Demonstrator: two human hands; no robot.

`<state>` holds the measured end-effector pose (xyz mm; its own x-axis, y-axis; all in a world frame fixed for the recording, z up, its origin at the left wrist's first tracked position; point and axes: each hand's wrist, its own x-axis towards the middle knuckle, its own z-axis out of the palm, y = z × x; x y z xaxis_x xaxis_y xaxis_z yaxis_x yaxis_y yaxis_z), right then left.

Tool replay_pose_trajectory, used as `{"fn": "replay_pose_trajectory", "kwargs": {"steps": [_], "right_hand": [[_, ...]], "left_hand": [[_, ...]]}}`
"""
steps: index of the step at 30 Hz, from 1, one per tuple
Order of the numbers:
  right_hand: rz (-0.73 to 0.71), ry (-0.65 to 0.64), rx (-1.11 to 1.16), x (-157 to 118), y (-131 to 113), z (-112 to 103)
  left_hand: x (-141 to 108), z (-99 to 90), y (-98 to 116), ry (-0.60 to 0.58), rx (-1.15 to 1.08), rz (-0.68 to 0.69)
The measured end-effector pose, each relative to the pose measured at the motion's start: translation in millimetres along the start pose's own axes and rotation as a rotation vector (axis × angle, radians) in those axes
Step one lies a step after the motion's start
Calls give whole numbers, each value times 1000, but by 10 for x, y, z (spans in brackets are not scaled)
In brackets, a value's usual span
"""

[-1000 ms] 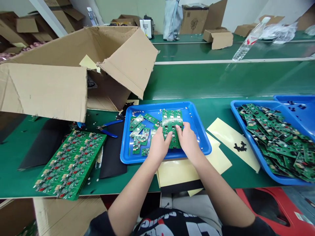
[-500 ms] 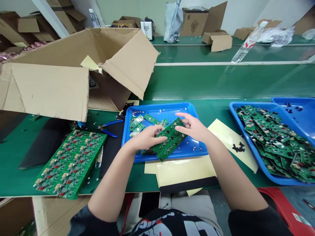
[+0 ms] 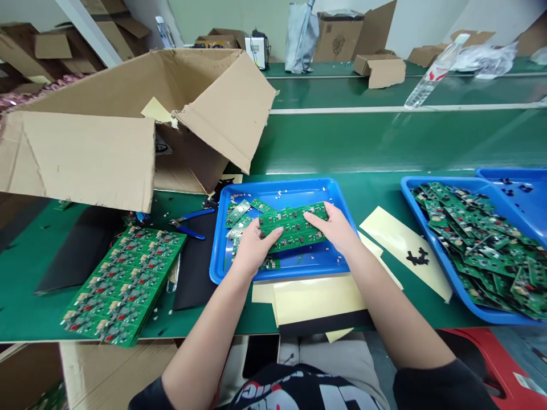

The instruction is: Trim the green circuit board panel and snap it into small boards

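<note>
Between my two hands I hold a green circuit board panel (image 3: 293, 228), made of several joined strips with small parts on its face. My left hand (image 3: 255, 244) grips its left end, thumb on top. My right hand (image 3: 335, 226) grips the right end, its thumb also lying on the face. The panel is held nearly level above a blue tray (image 3: 307, 271). Smaller separate circuit boards (image 3: 239, 213) lie in the tray's left part, partly hidden by the panel and my left hand. Small pale scraps are scattered on the tray floor.
Left stand a stack of circuit board panels (image 3: 123, 285), blue-handled pliers (image 3: 192, 222) and a large open cardboard box (image 3: 77, 159). Yellowish backing sheets (image 3: 320, 296) lie in front of the tray. A second blue tray (image 3: 459, 293) at right is heaped with boards. A bottle (image 3: 436, 73) leans behind.
The panel has turned from a steep slant to nearly level, its face towards me. My right hand has moved from the upper edge onto its right end, and its fingers have closed.
</note>
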<state>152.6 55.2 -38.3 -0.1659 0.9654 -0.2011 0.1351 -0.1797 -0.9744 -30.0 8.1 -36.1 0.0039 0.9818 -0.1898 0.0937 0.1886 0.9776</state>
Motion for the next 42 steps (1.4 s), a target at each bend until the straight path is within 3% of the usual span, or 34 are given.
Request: {"fn": "replay_pose_trajectory", "kwargs": {"steps": [3, 6, 15, 24, 37, 42], "right_hand": [[-66, 54, -151, -11, 0, 2], [-132, 137, -287, -19, 3, 20], [-98, 308, -436, -150, -24, 124], [-75, 365, -482, -220, -49, 175], [-54, 414, -554, -206, 67, 215], [-125, 451, -637, -183, 81, 220]], "left_hand": [[20, -26, 33, 95, 283, 6], [41, -31, 33, 145, 407, 3], [58, -21, 1, 149, 416, -6], [90, 16, -17, 155, 340, -42], [68, 104, 73, 173, 521, -121], [67, 132, 144, 184, 721, -153]]}}
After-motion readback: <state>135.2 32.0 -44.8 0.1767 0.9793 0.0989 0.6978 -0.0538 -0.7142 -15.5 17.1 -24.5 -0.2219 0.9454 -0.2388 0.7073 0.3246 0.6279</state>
